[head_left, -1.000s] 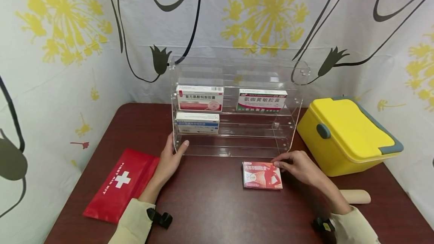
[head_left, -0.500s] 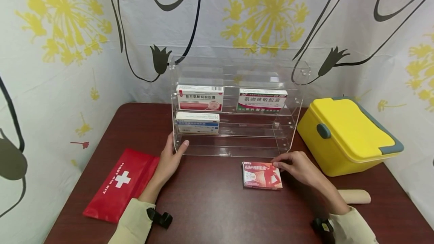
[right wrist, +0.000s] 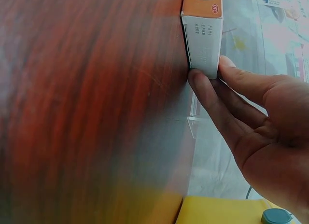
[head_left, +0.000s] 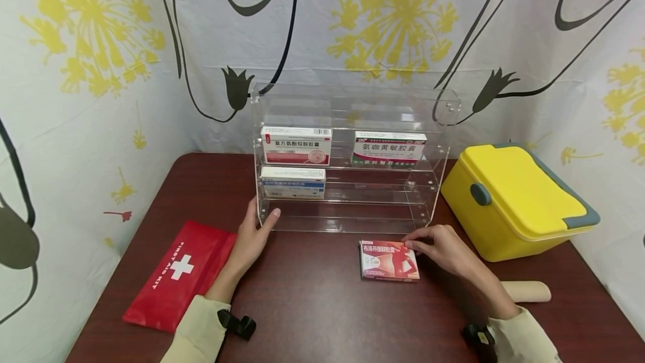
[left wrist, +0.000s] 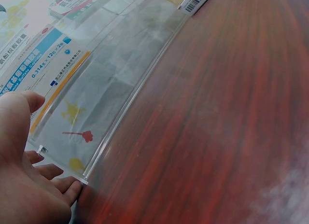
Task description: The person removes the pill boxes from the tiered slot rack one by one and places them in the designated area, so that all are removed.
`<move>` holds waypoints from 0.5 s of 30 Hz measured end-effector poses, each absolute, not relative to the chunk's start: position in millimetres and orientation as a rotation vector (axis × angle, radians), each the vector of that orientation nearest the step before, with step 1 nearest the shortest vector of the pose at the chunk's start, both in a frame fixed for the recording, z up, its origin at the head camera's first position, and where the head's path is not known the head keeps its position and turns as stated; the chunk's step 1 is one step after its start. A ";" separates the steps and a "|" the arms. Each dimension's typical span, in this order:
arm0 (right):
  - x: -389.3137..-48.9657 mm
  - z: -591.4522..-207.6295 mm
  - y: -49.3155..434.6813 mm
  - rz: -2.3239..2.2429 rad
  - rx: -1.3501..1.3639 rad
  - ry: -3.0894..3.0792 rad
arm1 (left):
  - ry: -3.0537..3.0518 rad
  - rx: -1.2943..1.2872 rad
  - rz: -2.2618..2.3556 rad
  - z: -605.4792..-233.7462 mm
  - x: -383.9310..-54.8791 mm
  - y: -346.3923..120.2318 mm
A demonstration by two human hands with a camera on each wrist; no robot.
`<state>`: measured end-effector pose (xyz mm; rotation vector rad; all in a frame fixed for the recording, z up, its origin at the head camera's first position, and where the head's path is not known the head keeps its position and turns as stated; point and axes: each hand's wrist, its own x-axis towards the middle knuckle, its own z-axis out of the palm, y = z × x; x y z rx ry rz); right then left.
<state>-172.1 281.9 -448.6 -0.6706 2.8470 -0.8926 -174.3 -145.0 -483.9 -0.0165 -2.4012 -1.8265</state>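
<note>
On the table lies a red-and-white medicine box [head_left: 389,261], face up. My right hand [head_left: 439,246] pinches its far right corner; in the right wrist view the thumb is on the printed face and the fingertips [right wrist: 200,81] are at the white end. A clear acrylic display rack [head_left: 373,218] stands behind the box. My left hand [head_left: 254,240] holds the rack's lower left side panel, thumb in front and the other fingers around its edge. Three medicine boxes sit on the rack: a red-striped one [head_left: 297,147], a green-and-magenta one [head_left: 388,150] and a blue-and-white one [head_left: 294,185].
A red first aid kit pouch [head_left: 176,273] lies left, beside the left forearm. At the right stands a yellow lidded box [head_left: 514,200] with a grey handle. A beige cylinder [head_left: 529,292] lies by the right forearm. Patterned cloth [head_left: 312,32] hangs behind the dark wooden table [head_left: 322,312].
</note>
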 end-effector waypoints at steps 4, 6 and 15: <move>-172.4 -449.2 282.4 -0.881 -0.671 2.857 | -2.402 -0.017 -1.832 -484.6 -174.5 -145.7; -172.5 -449.1 282.9 -0.874 -0.674 2.862 | -2.404 -0.015 -1.831 -484.9 -174.5 -145.9; -168.4 -442.1 285.7 -0.804 -0.686 2.931 | -2.407 -0.014 -1.829 -484.0 -174.1 -145.3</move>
